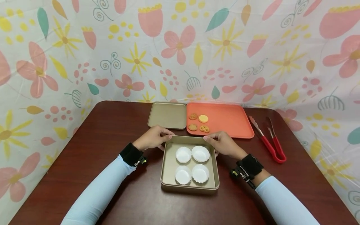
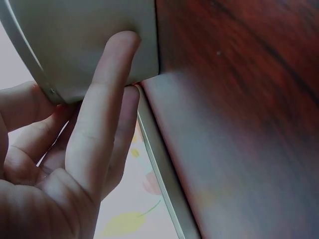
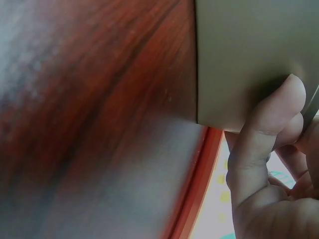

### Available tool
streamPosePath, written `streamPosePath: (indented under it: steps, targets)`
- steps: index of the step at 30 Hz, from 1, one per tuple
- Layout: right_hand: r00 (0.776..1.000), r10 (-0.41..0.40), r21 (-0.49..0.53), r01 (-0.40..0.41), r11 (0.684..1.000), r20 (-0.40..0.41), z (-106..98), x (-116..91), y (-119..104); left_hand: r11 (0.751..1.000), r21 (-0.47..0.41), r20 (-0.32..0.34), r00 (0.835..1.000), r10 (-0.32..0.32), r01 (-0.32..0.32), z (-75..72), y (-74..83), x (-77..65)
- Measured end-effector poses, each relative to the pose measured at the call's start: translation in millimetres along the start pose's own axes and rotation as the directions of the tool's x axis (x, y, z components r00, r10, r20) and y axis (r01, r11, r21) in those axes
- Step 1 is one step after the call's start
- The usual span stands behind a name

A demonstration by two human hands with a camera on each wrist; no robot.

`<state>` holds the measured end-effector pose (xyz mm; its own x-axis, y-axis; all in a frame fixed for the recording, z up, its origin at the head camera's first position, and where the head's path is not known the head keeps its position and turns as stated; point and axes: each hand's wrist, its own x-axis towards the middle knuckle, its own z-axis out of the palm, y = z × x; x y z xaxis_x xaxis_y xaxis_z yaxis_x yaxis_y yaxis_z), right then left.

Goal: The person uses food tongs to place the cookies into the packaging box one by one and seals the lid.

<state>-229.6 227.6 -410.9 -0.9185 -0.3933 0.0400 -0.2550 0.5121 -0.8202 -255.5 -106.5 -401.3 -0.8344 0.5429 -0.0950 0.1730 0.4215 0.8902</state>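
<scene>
A square gold-toned baking tin (image 1: 189, 189) stands on the table, with several white fluted paper cups (image 1: 183, 175) on its floor. At the tin's far left corner my left hand (image 1: 153, 137) grips it, thumb at the rim. My right hand (image 1: 225, 144) holds the far right corner the same way. In the left wrist view, fingers (image 2: 94, 119) press along the tin's outer wall (image 2: 75, 45). The right wrist view shows fingers (image 3: 269, 119) bent against the opposite outer wall (image 3: 239, 55).
Behind the tin, an orange tray (image 1: 225, 120) carries several small cookies, including a pretzel-shaped one (image 1: 204, 128). A shallow gold-toned lid or tray (image 1: 168, 115) lies against its left side. Red-handled tongs (image 1: 271, 143) rest at the right. A floral cloth (image 1: 180, 62) hangs behind the table.
</scene>
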Motion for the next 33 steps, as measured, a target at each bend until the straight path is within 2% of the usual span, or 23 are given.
streamPosePath:
  steps: [6,12,18,22,27,33]
  targets:
    - [1.000,-0.008,-0.008,0.008,1.000,0.001,-0.1,-0.8,-0.1,1.000,0.011,-0.004,1.000,0.022,-0.022,1.4,-0.3,0.0]
    - [1.000,-0.005,-0.015,0.005,1.000,-0.001,0.6,-2.1,-0.3,1.000,0.025,0.009,1.000,0.014,-0.015,1.3,-2.7,0.7]
    - [1.000,-0.007,-0.022,0.007,1.000,-0.005,2.3,-0.9,-3.3,1.000,0.012,0.023,1.000,0.007,-0.007,-4.3,-1.4,-7.6]
    - [1.000,-0.006,-0.023,0.006,1.000,-0.003,2.5,-1.1,-2.8,0.996,-0.076,0.020,0.998,-0.055,0.056,-3.7,-0.2,-22.1]
    - [1.000,0.005,-0.018,-0.005,1.000,-0.004,3.0,-1.4,-1.2,0.964,-0.219,0.034,0.988,-0.148,0.152,2.6,0.0,-45.3]
    - [1.000,0.000,-0.019,0.000,1.000,-0.001,1.8,-0.6,-2.7,0.940,-0.269,0.074,0.978,-0.196,0.209,12.7,-0.5,-61.2]
